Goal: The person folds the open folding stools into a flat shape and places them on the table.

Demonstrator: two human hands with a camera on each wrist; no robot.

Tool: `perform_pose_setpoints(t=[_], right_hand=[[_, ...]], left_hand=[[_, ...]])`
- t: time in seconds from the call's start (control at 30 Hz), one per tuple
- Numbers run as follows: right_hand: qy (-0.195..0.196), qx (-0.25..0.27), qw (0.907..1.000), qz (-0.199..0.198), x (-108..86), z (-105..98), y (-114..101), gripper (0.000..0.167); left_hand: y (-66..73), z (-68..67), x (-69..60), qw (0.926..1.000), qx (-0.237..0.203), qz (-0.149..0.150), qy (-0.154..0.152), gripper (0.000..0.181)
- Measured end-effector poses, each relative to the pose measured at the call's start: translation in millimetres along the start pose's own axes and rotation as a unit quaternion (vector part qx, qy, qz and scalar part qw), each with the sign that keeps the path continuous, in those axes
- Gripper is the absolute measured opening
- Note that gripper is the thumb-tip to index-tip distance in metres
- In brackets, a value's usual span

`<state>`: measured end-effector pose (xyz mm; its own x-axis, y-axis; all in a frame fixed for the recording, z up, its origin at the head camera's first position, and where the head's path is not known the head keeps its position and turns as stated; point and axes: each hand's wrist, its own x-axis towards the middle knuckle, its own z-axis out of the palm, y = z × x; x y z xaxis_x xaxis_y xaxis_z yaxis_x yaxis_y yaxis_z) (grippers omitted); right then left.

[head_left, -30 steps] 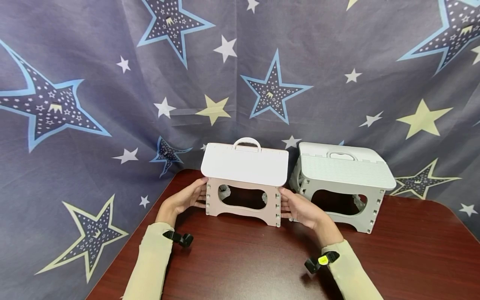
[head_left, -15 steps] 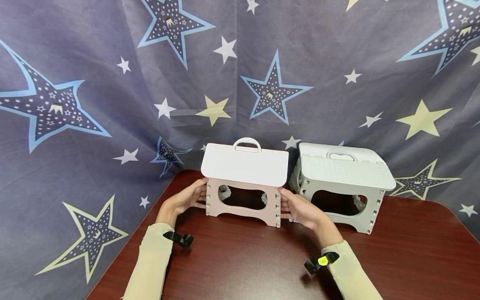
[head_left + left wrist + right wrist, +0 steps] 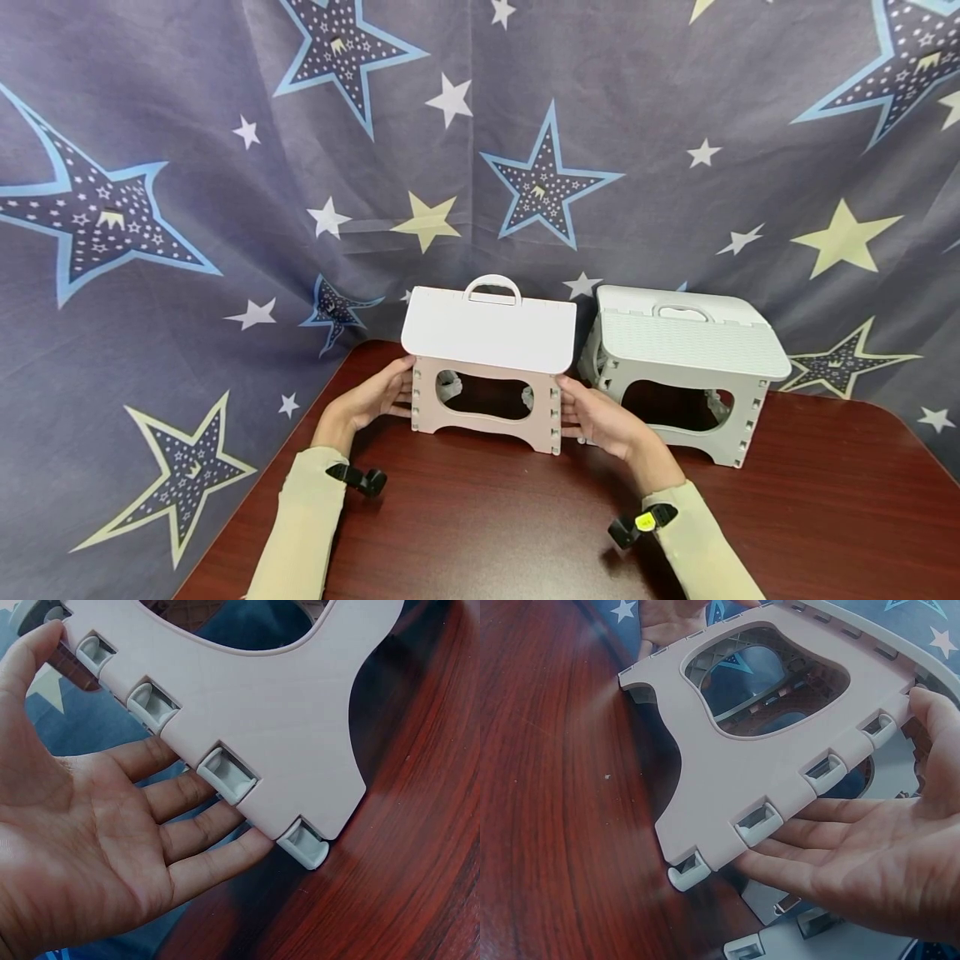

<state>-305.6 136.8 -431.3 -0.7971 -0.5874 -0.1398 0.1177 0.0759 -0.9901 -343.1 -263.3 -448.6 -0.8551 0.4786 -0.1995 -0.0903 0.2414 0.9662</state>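
Observation:
A pale pink folding step stool (image 3: 487, 400) with a white top and a raised carry handle stands unfolded on the table. At its left side is my left hand (image 3: 371, 396), fingers nearly straight along the hinged edge and thumb near the top corner. My right hand (image 3: 603, 417) lies against the right side in the same way, its palm (image 3: 877, 870) turned up toward the wrist camera. In the left wrist view, the fingers (image 3: 187, 832) reach behind the front panel's grey hinges, so their tips are hidden.
A pale green folding stool (image 3: 686, 358) stands just right of the pink one, close behind my right hand. The dark red wooden table (image 3: 480, 525) ends at a star-patterned curtain (image 3: 360, 208) at the back and left.

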Motion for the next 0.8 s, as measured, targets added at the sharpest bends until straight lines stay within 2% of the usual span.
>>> perform_pose_setpoints(t=[0.8], right_hand=[[-0.004,-0.002,1.0000,-0.002,0.7,-1.4,1.9,0.075]], left_hand=[[-0.2,0.2,0.8,1.0000,0.005,-0.003,0.000,0.085]])
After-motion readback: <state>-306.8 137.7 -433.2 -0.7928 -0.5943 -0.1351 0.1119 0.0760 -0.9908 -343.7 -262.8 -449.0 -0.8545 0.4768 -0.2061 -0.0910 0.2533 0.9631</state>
